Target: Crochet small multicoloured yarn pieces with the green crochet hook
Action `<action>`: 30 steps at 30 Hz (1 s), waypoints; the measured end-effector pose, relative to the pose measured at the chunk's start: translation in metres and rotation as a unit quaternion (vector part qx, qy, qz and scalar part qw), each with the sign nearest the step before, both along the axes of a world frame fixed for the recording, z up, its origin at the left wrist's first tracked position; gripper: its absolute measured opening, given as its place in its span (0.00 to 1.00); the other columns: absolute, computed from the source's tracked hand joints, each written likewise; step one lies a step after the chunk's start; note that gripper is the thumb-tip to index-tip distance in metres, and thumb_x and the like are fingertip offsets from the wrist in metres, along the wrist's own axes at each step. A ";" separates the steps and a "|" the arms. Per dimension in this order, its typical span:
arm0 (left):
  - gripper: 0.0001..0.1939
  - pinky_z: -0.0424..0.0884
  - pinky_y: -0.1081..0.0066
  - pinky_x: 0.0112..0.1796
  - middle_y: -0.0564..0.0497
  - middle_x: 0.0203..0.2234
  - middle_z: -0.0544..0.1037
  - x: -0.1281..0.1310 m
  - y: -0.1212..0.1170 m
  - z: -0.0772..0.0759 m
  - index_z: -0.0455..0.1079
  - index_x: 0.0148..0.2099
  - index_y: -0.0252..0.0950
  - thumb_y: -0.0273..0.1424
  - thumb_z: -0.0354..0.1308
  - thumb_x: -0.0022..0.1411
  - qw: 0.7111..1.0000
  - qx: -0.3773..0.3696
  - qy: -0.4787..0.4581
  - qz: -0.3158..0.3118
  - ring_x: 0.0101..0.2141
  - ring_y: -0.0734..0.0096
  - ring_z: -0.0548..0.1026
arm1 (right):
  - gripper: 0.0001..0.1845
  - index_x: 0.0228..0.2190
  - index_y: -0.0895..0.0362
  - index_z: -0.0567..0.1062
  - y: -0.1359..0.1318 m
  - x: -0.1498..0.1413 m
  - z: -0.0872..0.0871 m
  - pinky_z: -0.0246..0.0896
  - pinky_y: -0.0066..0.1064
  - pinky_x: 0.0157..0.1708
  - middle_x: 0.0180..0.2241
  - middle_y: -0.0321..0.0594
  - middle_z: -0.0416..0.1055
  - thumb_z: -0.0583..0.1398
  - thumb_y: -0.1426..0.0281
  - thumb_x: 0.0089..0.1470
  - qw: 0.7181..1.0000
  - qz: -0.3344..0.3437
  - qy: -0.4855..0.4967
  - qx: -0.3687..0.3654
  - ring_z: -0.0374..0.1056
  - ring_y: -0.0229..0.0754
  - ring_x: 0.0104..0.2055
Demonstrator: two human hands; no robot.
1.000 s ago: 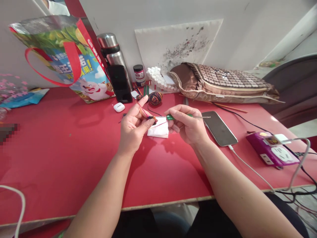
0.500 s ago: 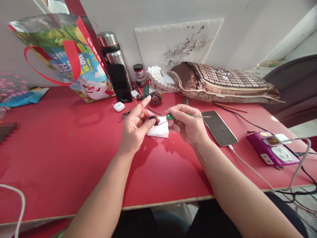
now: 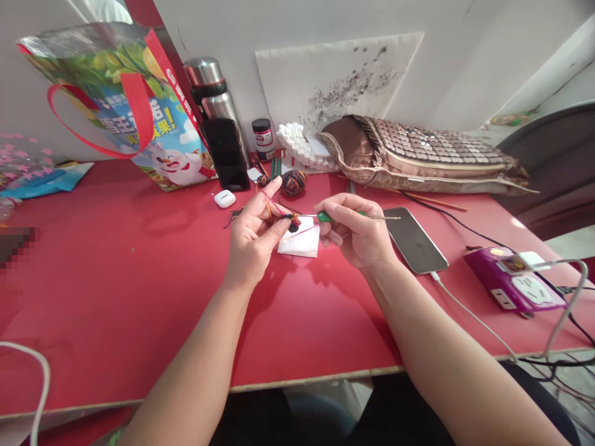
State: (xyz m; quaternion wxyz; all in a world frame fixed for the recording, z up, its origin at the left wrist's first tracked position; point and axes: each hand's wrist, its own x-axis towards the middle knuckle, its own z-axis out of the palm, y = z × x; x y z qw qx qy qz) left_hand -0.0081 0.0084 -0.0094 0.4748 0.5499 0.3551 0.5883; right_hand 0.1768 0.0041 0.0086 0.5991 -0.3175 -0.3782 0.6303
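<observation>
Between thumb and fingers, my left hand (image 3: 253, 238) pinches a small dark, multicoloured crochet piece (image 3: 294, 224). Pink and orange yarn runs over its raised index finger. My right hand (image 3: 356, 229) grips the green handle of a crochet hook (image 3: 325, 216); the hook's thin metal tip reaches to the crochet piece, and its other metal end points right, over the phone. Beneath the hands lies a folded white tissue (image 3: 300, 244), with a strand of pink yarn crossing above it. A ball of variegated yarn (image 3: 294, 181) rests just beyond my left hand.
A white earbud case (image 3: 225, 198), an upright black phone (image 3: 227, 155) and a steel thermos (image 3: 216, 93) stand behind on the red table (image 3: 139, 297). At right are a charging phone (image 3: 416, 241), a purple power strip (image 3: 515, 279) and a brown beaded cushion (image 3: 427, 155). A printed bag (image 3: 125, 111) stands left.
My right hand and the hook have shifted slightly right relative to the left hand. The crochet piece has tilted a little in the left fingers. The view has moved slightly.
</observation>
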 end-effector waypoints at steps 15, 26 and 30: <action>0.30 0.79 0.69 0.41 0.52 0.33 0.83 -0.001 0.000 -0.001 0.79 0.66 0.42 0.29 0.73 0.62 1.000 -0.017 -0.009 0.007 0.37 0.67 0.81 | 0.07 0.26 0.56 0.85 0.000 0.002 -0.002 0.62 0.28 0.17 0.17 0.33 0.74 0.73 0.65 0.48 1.000 -0.008 -0.020 0.011 0.57 0.30 0.14; 0.31 0.77 0.70 0.39 0.52 0.33 0.83 0.001 -0.001 0.001 0.78 0.67 0.39 0.30 0.73 0.62 1.000 -0.017 -0.002 -0.001 0.35 0.69 0.81 | 0.09 0.25 0.57 0.84 0.001 0.001 -0.001 0.58 0.27 0.17 0.17 0.33 0.74 0.74 0.64 0.47 1.000 -0.007 -0.020 0.005 0.57 0.30 0.14; 0.31 0.78 0.70 0.42 0.52 0.33 0.83 0.001 -0.001 0.000 0.78 0.67 0.39 0.31 0.73 0.63 1.000 -0.010 0.010 0.003 0.36 0.67 0.81 | 0.11 0.25 0.56 0.84 0.001 0.001 -0.001 0.59 0.28 0.17 0.17 0.33 0.74 0.75 0.63 0.47 1.000 -0.009 -0.029 0.010 0.57 0.30 0.14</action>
